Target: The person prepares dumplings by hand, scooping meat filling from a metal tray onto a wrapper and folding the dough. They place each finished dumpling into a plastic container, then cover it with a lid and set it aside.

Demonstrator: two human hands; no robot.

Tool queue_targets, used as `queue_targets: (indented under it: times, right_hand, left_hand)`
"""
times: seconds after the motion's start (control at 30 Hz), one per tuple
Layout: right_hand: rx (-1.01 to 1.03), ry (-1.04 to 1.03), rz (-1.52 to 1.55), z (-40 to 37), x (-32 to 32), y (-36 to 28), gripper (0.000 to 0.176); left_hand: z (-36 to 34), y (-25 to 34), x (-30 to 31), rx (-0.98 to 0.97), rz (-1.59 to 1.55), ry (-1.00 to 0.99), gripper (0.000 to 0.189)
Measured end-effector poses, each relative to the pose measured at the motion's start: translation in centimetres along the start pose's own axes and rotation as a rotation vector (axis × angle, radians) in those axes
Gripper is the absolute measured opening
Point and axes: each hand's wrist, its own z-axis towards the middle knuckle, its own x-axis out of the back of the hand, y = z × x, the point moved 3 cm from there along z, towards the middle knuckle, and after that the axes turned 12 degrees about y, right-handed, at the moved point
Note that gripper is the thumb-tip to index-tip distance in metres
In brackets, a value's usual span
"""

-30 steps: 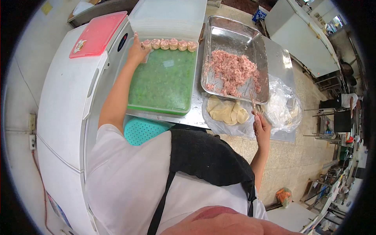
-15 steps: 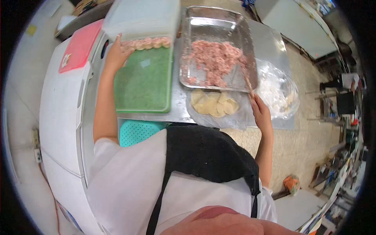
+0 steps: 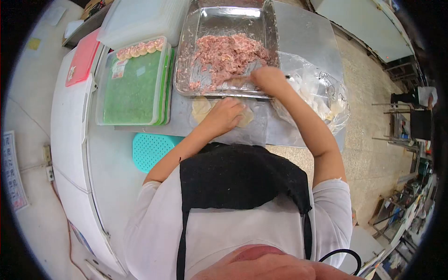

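Observation:
My right hand [image 3: 269, 80] is closed round a thin wooden stick [image 3: 240, 77], its far end in the ground meat [image 3: 228, 53]. The meat lies in a deep metal tray [image 3: 182, 70]. Just in front of that tray, my left hand [image 3: 225, 115] is over the round, pale dumpling wrappers [image 3: 200, 108], its fingers curled and pinching at a wrapper. The wrappers rest on a clear plastic sheet [image 3: 256, 123]. To the left, a plastic box with a green base [image 3: 130, 88] has a row of meat-topped dumplings [image 3: 140, 49] along its far edge.
Behind the green box stand translucent plastic boxes [image 3: 142, 21]. A clear plastic bag [image 3: 322, 98] lies at right on the metal table [image 3: 303, 28]. A turquoise perforated basket [image 3: 151, 149] sits below the table's front edge. A red board [image 3: 84, 58] rests on the white appliance at left.
My left hand has moved from the dumpling row to the wrappers. My right hand has raised over the metal tray, swinging the stick round to lie across the meat's near side. The view has shifted.

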Motion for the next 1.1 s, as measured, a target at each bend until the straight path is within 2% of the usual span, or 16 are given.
queue_targets:
  times: [0.07, 0.13, 0.27, 0.3, 0.37, 0.47, 0.57, 0.6, 0.63, 0.67, 0.73, 0.8, 0.87, 0.93, 1.0, 1.1]
  right_hand:
    - [-0.068, 0.041, -0.122, 1.5, 1.1, 2.2, 0.018]
    - [0.018, 0.072, -0.149, 1.5, 3.1, 2.3, 0.017]
    - [0.142, 0.303, -0.087, 1.6, 6.2, 0.8, 0.016]
    - [0.155, 0.31, -0.081, 1.2, 4.8, 0.0, 0.016]
    - [0.194, 0.222, -0.069, 0.2, 0.4, -1.9, 0.018]
    - [0.355, 0.165, -0.035, -0.6, 3.4, -4.5, 0.019]
    - [0.26, 0.073, -0.061, 1.8, 5.4, -3.1, 0.018]
    - [0.21, 0.062, -0.027, 2.8, 5.6, -2.6, 0.018]
    - [0.233, 0.206, -0.041, 3.2, 4.3, -2.5, 0.018]
    - [0.233, 0.202, -0.044, 2.8, 2.6, -3.0, 0.018]
    - [0.316, 0.076, 0.016, 1.5, 1.9, -6.2, 0.017]
    - [0.259, 0.011, -0.041, 2.3, 3.7, -6.7, 0.014]
    - [0.084, -0.126, -0.086, 4.0, 4.2, -5.1, 0.012]
    - [0.176, -0.096, -0.107, 6.2, 3.2, -4.9, 0.015]
    - [0.169, 0.212, -0.075, 7.7, 1.0, -5.2, 0.015]
    - [0.215, 0.062, 0.022, 6.4, -1.0, -9.2, 0.015]
  left_hand:
    - [0.1, -0.5, -1.0, 0.057, 0.176, 0.007, 0.022]
    - [-0.3, -1.0, -1.3, 0.155, 0.323, -0.073, 0.021]
    - [-0.7, -0.5, -1.3, 0.111, 0.344, 0.001, 0.021]
    - [-0.7, 0.0, -1.1, 0.12, 0.342, 0.035, 0.021]
    - [-0.6, 0.6, -0.7, 0.125, 0.349, 0.07, 0.02]
    - [-0.7, 1.1, -0.8, 0.057, 0.451, 0.073, 0.018]
    - [-1.4, 0.4, -1.1, 0.072, 0.419, 0.026, 0.017]
    - [-1.3, 0.7, -0.7, 0.06, 0.402, 0.096, 0.018]
    - [-1.3, 0.8, -0.3, 0.047, 0.385, 0.165, 0.018]
    - [-1.4, 0.7, 0.1, 0.049, 0.381, 0.168, 0.018]
    - [-1.5, 0.2, 1.6, 0.107, 0.278, 0.201, 0.017]
    - [-1.0, 0.4, 4.0, 0.069, 0.268, 0.22, 0.017]
    - [-1.7, 0.0, 5.6, 0.037, 0.255, 0.237, 0.017]
    - [-2.7, -1.8, 6.5, 0.164, 0.232, 0.201, 0.017]
    - [-3.7, -4.1, 6.6, 0.195, 0.212, 0.168, 0.018]
    - [-4.9, -5.7, 7.2, 0.226, 0.196, 0.053, 0.02]
